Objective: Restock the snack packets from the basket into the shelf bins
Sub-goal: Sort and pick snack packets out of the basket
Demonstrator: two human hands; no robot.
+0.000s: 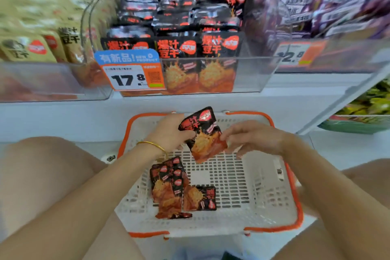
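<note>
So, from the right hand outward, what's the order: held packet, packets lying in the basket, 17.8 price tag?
From the right hand:
1. held packet, pinched in its fingers.
2. packets lying in the basket, below and left.
3. 17.8 price tag, up on the middle bin front.

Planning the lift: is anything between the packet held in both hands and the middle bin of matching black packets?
Nothing visible stands between them. The packet, held by the left hand and right hand, only has to rise over the front wall of the middle bin, with a price tag at its left.
</note>
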